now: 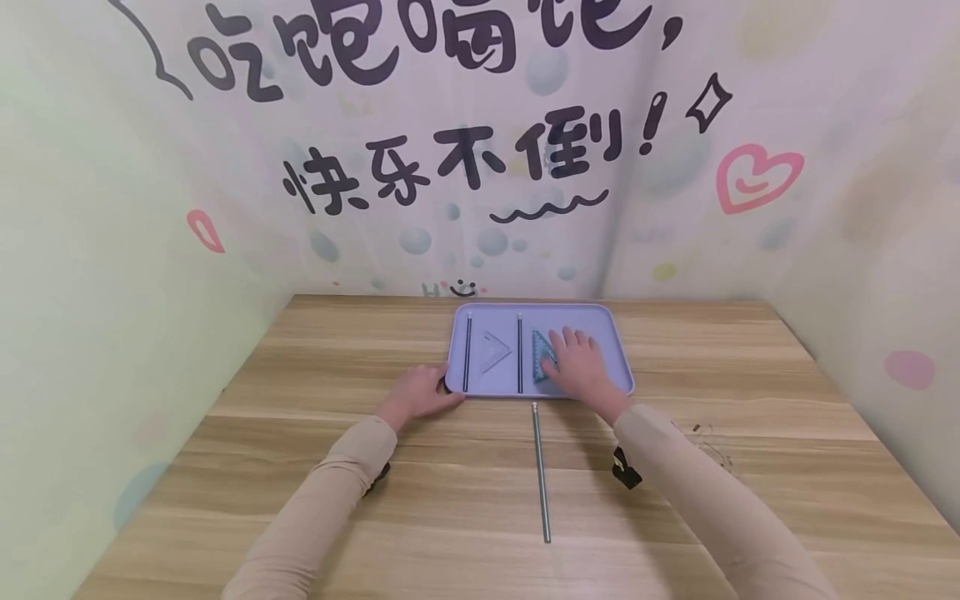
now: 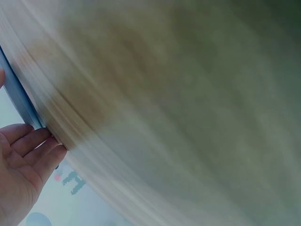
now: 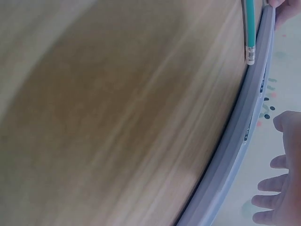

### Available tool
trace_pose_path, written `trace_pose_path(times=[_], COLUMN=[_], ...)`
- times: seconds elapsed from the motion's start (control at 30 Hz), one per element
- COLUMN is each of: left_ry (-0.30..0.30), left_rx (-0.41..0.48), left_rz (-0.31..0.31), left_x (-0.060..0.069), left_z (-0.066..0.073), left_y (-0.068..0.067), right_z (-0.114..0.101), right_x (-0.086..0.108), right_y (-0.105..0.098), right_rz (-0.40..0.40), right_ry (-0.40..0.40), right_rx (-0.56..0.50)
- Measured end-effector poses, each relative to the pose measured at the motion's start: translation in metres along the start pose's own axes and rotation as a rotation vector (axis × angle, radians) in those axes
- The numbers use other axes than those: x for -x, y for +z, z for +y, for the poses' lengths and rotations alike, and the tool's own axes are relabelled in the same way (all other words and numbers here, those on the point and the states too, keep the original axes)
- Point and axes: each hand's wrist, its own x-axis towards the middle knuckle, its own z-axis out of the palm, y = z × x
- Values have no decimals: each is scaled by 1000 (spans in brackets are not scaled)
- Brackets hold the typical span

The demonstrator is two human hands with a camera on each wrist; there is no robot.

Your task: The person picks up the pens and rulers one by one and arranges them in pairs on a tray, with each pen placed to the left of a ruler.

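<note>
A lavender tray (image 1: 555, 313) lies at the back of the table. My left hand (image 1: 417, 393) grips its front left corner, thumb along the front edge; in the left wrist view the fingers of that left hand (image 2: 28, 165) touch the tray's rim (image 2: 19, 96). Over the tray's right part is my right hand (image 1: 579, 364), partly covering a blue set square (image 1: 537, 360). Its fingers look spread in the right wrist view. Two dark pencils, one left (image 1: 468, 354) and one central (image 1: 520, 354), lie in the tray with a clear set square (image 1: 501, 344) between them.
A teal pencil (image 1: 541, 475) with a white eraser end lies on the wooden table (image 1: 300, 358) in front of the tray. Behind the table hangs a printed cloth (image 1: 420, 258). Dark pieces of the wrist gear (image 1: 625, 468) show beneath the forearms.
</note>
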Motion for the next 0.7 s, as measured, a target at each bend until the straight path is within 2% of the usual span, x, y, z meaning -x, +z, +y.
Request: trace_pose_path(times=[0.53, 0.7], left_ry=[16, 15], left_rx=[4, 14], left_rz=[15, 13], left_x=[0, 0], left_z=[-1, -1], left_y=[1, 1], right_z=[-22, -27], right_x=[19, 25], right_y=[0, 0], right_rz=[-48, -34], right_ry=[-1, -21], right_rx=[12, 6])
